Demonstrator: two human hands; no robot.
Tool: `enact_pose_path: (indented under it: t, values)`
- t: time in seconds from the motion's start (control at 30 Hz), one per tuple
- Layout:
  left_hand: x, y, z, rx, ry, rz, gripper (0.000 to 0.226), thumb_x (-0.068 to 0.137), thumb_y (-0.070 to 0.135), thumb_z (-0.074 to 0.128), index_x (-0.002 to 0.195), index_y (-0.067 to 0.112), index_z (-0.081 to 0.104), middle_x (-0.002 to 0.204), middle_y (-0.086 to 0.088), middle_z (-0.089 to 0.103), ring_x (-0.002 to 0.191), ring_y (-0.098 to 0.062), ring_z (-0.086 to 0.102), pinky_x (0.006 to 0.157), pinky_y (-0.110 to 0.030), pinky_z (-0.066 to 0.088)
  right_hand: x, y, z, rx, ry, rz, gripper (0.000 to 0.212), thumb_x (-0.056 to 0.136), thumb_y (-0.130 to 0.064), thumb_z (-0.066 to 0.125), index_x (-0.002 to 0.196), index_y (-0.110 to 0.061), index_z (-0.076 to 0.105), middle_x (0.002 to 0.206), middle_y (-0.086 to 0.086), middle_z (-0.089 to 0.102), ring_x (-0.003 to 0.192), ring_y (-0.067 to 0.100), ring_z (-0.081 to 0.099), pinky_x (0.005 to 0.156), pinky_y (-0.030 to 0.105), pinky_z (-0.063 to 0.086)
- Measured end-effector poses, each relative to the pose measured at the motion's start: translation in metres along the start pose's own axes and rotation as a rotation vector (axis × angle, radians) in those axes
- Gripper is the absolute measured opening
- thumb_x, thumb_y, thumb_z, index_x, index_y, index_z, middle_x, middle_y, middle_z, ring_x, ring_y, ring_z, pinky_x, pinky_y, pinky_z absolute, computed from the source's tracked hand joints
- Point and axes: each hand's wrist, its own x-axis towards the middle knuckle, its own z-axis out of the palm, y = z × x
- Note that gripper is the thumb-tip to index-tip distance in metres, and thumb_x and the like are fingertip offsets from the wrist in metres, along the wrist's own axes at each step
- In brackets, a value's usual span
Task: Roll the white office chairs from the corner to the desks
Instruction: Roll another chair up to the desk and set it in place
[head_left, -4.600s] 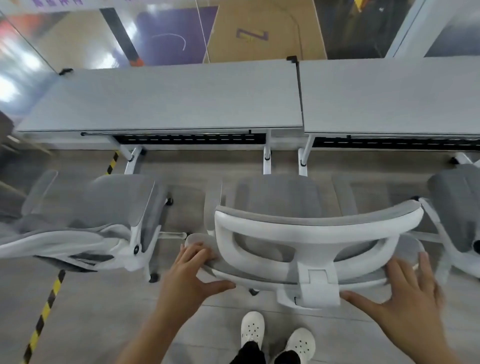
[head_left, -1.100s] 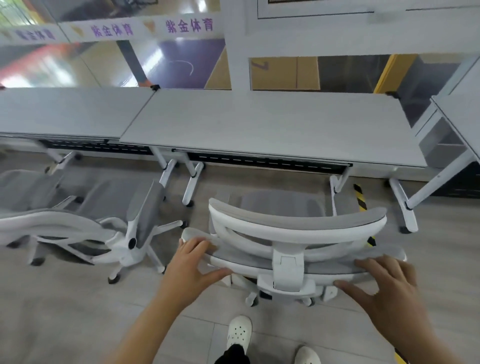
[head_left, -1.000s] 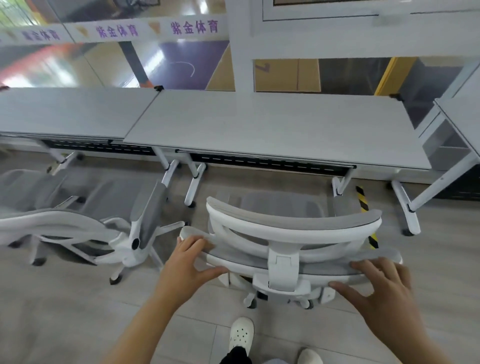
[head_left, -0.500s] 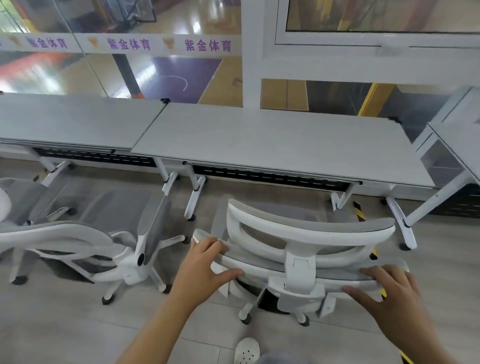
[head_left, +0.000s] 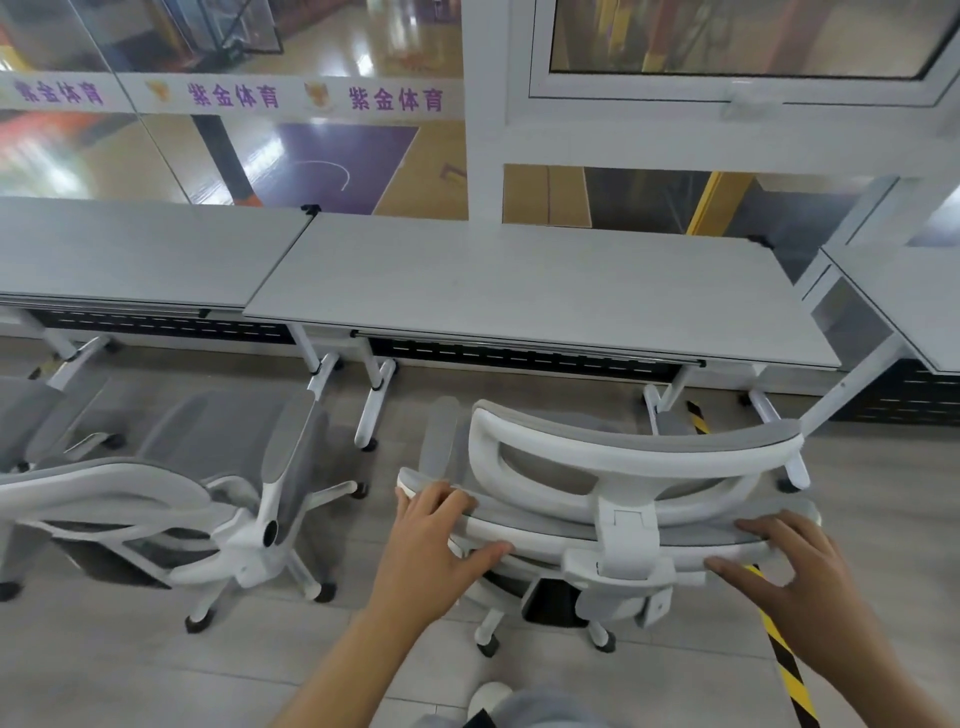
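A white office chair (head_left: 623, 467) with grey mesh stands in front of me, its back toward me, facing a grey desk (head_left: 519, 286). My left hand (head_left: 431, 551) grips the left end of the backrest's top edge, fingers over it and thumb under. My right hand (head_left: 795, 571) grips the right end of the same edge. The chair's seat lies near the desk's front edge, partly hidden by the backrest and headrest.
A second white chair (head_left: 208, 499) stands to the left, before another grey desk (head_left: 130, 254). A third desk (head_left: 904, 291) angles in at the right. Yellow-black floor tape (head_left: 784, 660) runs under the held chair. A glass wall lies behind the desks.
The chair has rolled rightward from the left desks to this desk, both hands staying on its backrest. In the last half second it edged a little closer to the desk.
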Motion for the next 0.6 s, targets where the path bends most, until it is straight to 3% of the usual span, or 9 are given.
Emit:
enact_pose_path:
  t: [0.2,0.33,0.5,0.6]
  values:
    - [0.007,-0.005,0.0,-0.051,-0.021,-0.051,0.051,0.068,0.073,0.066,0.1,0.035,0.058,0.114,0.025,0.045,0.112,0.009,0.035,0.107,-0.045,0.038,-0.004,-0.001,0.005,-0.009,-0.001,0.031,0.059,0.064,-0.067,0.065,0.107,-0.027,0.066,0.111,-0.014,0.05,0.116,0.019,0.047,0.095,0.049,0.045]
    - [0.003,-0.004,0.001,-0.033,-0.034,-0.056,0.051,0.068,0.073,0.067,0.103,0.037,0.057,0.116,0.025,0.045,0.122,-0.007,0.038,0.095,-0.027,0.042,-0.003,0.003,0.002,-0.059,-0.042,0.03,0.057,0.066,-0.073,0.059,0.109,-0.034,0.063,0.113,-0.018,0.05,0.114,0.014,0.047,0.097,0.049,0.042]
    - [0.0,0.006,0.003,-0.049,-0.017,-0.107,0.048,0.067,0.067,0.072,0.103,0.039,0.056,0.12,0.033,0.042,0.124,-0.003,0.037,0.097,-0.025,0.04,0.001,0.019,-0.006,-0.19,-0.099,-0.055,0.057,0.076,-0.08,0.047,0.118,-0.044,0.058,0.118,-0.023,0.049,0.118,0.012,0.047,0.101,0.049,0.035]
    - [-0.004,0.018,0.002,-0.065,-0.013,-0.158,0.049,0.066,0.067,0.071,0.104,0.041,0.054,0.12,0.036,0.04,0.122,-0.001,0.041,0.099,-0.026,0.039,0.009,0.03,-0.014,-0.201,-0.18,-0.097,0.065,0.072,-0.082,0.035,0.122,-0.047,0.056,0.12,-0.023,0.049,0.122,0.014,0.045,0.103,0.048,0.035]
